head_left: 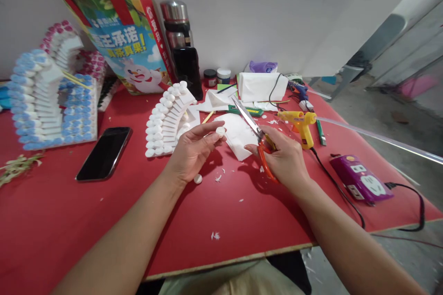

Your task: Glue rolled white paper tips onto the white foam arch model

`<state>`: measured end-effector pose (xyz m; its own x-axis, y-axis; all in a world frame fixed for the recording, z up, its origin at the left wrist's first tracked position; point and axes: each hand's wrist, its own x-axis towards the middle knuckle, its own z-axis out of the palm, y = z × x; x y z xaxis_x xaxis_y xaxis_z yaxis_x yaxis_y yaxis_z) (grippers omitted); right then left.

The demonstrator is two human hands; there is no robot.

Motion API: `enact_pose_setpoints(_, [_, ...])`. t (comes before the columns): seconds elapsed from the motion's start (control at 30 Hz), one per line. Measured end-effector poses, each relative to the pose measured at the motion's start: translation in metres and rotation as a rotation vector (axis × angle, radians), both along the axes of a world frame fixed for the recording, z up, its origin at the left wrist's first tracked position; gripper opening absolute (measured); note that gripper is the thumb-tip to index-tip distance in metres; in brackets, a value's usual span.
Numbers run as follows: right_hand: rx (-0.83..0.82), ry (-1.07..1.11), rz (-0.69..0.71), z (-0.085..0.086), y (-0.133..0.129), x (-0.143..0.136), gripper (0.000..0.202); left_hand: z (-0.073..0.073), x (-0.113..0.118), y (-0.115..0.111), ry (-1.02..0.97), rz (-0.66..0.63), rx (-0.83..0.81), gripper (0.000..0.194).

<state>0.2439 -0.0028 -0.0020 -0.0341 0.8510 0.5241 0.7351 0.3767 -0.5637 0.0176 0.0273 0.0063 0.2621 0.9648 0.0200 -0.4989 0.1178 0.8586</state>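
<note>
Between thumb and fingers, my left hand (pixel 194 152) pinches a small white round piece (pixel 220 132). My right hand (pixel 285 154) is closed around the orange handles of a pair of scissors (pixel 249 117), whose blades point up and to the left, apart from the white piece. Another white disc (pixel 197 179) lies on the red table beneath my left wrist. Behind that hand stands a curved white fan-like model (pixel 166 122) edged with white round knobs. A folded white sheet (pixel 238 136) lies between my hands, with small white scraps scattered about.
A yellow glue gun (pixel 300 124) and a purple power socket (pixel 362 179) with cords sit at right. At left are a black phone (pixel 104 153) and blue-tipped fan models (pixel 51 101). A bright shopping bag (pixel 128 41) and a flask (pixel 175 18) stand against the wall.
</note>
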Motion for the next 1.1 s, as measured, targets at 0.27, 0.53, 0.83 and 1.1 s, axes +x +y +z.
enact_pose_setpoints(0.27, [-0.023,0.02,0.018,0.0025,-0.0025,0.001,0.04,0.0022,-0.0023,-0.0002,-0.04,-0.027,-0.024,0.021])
enact_pose_setpoints(0.53, [-0.083,-0.095,0.075,0.0034,-0.005,0.0,0.051,-0.003,-0.0028,0.0049,-0.08,0.018,-0.108,0.027])
enact_pose_setpoints(0.83, [-0.037,-0.195,0.2,0.0024,-0.0034,0.0015,0.062,0.0016,-0.0042,0.0041,-0.241,-0.016,-0.228,0.019])
enact_pose_setpoints(1.1, [-0.022,-0.245,0.184,0.002,-0.0036,-0.0026,0.057,0.0003,-0.0026,-0.0002,-0.182,-0.092,-0.216,0.02])
